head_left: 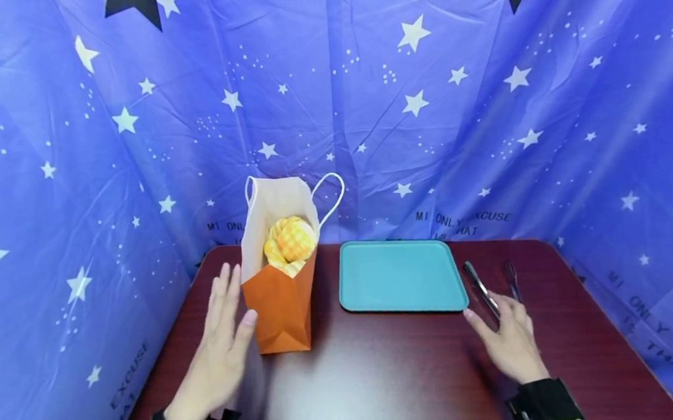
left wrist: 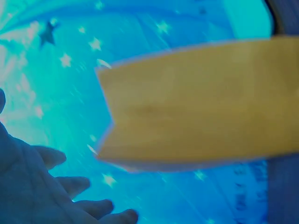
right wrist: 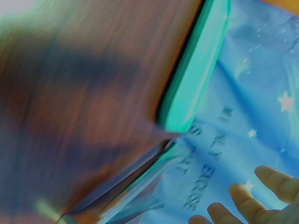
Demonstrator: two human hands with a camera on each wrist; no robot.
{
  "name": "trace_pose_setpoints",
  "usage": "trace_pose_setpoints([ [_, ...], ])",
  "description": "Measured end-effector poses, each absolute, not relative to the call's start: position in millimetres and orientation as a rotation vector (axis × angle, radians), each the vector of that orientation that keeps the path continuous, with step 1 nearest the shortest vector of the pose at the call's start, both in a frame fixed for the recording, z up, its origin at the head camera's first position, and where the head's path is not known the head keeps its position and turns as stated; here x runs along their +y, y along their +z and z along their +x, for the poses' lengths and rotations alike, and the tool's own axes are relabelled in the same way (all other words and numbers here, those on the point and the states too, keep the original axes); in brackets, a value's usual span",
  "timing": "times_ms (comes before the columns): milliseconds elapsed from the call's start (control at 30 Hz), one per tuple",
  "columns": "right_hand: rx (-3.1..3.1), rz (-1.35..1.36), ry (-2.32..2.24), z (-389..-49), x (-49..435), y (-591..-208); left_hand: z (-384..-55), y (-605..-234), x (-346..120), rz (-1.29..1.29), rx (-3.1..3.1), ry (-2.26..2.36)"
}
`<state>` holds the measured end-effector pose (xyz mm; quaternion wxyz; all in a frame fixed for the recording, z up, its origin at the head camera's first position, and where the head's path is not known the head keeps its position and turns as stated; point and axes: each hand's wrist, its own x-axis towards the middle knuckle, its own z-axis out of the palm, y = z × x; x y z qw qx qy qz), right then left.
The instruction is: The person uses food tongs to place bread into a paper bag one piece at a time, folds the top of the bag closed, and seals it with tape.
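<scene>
An orange paper bag [head_left: 279, 307] with a white inside and white loop handles stands upright on the table. A yellow bun with a crosshatched top [head_left: 296, 238] shows in its mouth, with more yellow bread under it. My left hand [head_left: 214, 351], fingers straight and spread, is held up just left of the bag, whose orange side [left wrist: 196, 102] fills much of the left wrist view. On the right, metal tongs [head_left: 477, 281] lie with their two arms apart. Over their near part hovers my right hand [head_left: 509, 338], its fingers extended and holding nothing; it hides that part in the head view.
A flat turquoise tray [head_left: 403, 307] with a raised rim lies between the bag and the tongs. The dark red wooden table [head_left: 385, 377] runs back to a blue star-printed curtain [head_left: 334, 104], which closes in the back and both sides.
</scene>
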<state>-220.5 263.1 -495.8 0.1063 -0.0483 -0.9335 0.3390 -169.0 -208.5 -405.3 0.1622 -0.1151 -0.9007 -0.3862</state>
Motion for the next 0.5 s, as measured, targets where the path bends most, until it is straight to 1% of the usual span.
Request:
trace_pose_setpoints([
  [233,-2.734,-0.035,0.994,-213.3,238.3,-481.1,-153.6,-397.3,-154.8,-0.610,-2.508,-0.917],
  [400,-2.695,0.099,0.974,-215.3,220.9,-473.0,-154.6,-397.0,-120.3,-0.803,-2.524,-0.834],
  [500,-2.685,0.164,0.953,-218.4,211.1,-469.5,-163.3,-400.7,-104.0,-0.855,-2.581,-0.804],
])
